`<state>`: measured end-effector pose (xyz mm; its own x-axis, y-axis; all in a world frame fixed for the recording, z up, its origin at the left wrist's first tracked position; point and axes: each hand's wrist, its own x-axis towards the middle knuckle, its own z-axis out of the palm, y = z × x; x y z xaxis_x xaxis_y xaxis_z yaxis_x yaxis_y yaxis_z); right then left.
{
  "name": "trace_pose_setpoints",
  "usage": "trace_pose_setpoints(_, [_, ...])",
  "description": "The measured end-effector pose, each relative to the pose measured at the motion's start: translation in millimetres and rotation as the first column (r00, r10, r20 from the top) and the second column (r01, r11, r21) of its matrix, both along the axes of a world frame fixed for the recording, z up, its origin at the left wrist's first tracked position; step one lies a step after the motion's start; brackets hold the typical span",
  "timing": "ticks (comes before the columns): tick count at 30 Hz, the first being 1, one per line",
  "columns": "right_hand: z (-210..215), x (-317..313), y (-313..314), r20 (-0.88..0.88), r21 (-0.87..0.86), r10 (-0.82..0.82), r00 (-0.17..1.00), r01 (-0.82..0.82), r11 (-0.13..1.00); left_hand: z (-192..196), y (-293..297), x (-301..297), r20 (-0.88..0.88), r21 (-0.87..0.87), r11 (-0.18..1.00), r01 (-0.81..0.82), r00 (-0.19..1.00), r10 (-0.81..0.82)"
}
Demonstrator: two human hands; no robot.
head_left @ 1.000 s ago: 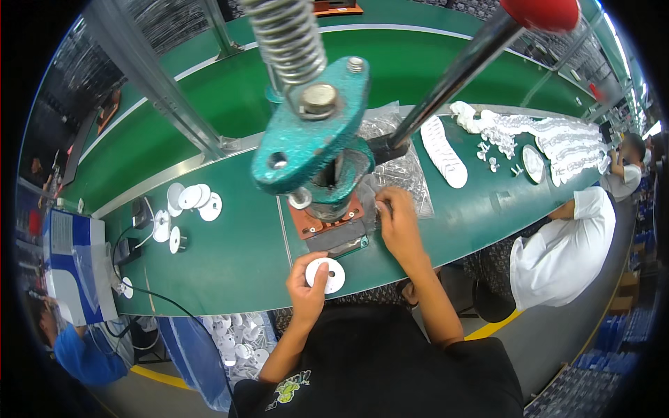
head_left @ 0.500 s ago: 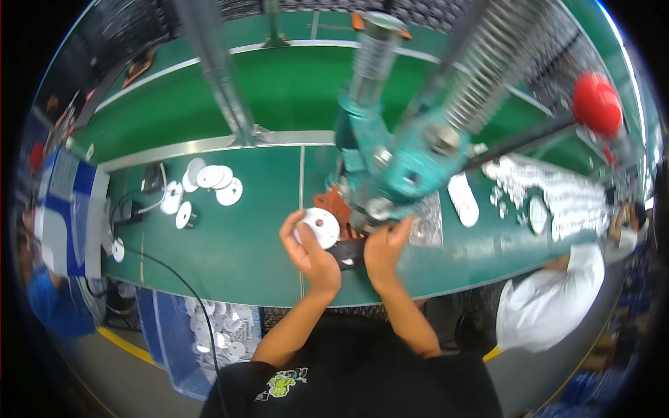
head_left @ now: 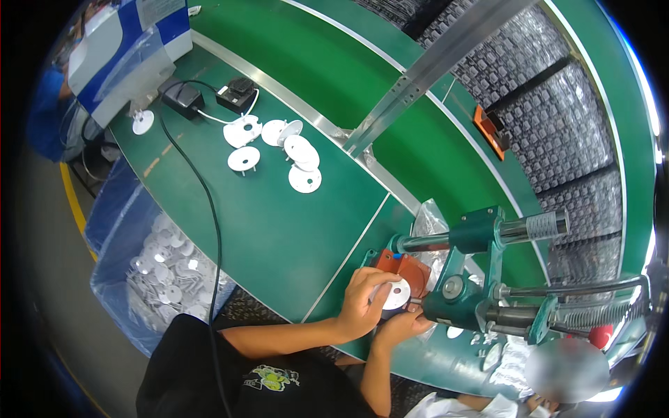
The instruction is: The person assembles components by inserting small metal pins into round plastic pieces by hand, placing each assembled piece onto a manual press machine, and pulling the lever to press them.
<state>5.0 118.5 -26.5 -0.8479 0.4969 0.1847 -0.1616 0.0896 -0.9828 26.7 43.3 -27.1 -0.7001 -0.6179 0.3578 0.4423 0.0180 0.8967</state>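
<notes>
In the head view, I see the teal press (head_left: 453, 289) crowding the space just right of both hands, its lever, spring (head_left: 606, 317) and red knob (head_left: 600, 337) stretching further right and masking part of the bench (head_left: 279, 240) there. Its rust-coloured base (head_left: 411, 270) sits just beyond the left fingers, with crumpled clear plastic (head_left: 432, 219) behind it. Well to the upper left of the hands I have loose white discs (head_left: 304, 180), some overlapping, and black power adapters (head_left: 182, 99) past them. A black cable (head_left: 217, 240) runs across the bench left of the hands and down over the dark shirt (head_left: 209, 369).

My left hand (head_left: 364, 303) comes in from the left, thumb and fingers closed on the rim of a white disc (head_left: 397, 294), which sits tilted in front of the press base. My right hand (head_left: 402, 327) is just below it, fingers curled toward the press; I can't tell whether they grip anything.

Well left of the hands, below the bench edge, a blue-lined bin (head_left: 115, 219) holds a heap of white stemmed pieces (head_left: 167, 268). Farthest upper left stands a blue-and-white box (head_left: 104, 66); its contents are hidden from me.
</notes>
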Motion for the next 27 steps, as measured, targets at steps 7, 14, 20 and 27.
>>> trace_pose_setpoints(7, [0, -26, -10, 0.041, -0.092, -0.037, 0.998, 0.041, 0.995, 7, -11, -27, 0.064, 0.032, 0.999, -0.007, 0.998, 0.005])
trace_pose_setpoints(14, [-3, -60, -27, -0.156, -0.057, 0.074, 0.985, -0.084, 0.995, 2, -21, -69, 0.059, 0.219, 0.975, -0.020, 0.998, 0.007])
trace_pose_setpoints(20, [8, -27, 7, -0.036, -0.333, 0.242, 0.970, -0.240, 0.912, 12, -67, -16, 0.027, 0.498, 0.821, 0.280, 0.941, -0.337])
trace_pose_setpoints(27, [29, 12, 35, -0.014, -0.597, 0.580, 0.814, -0.472, 0.648, 0, -97, 55, 0.432, 0.485, 0.690, 0.537, 0.539, -0.723])
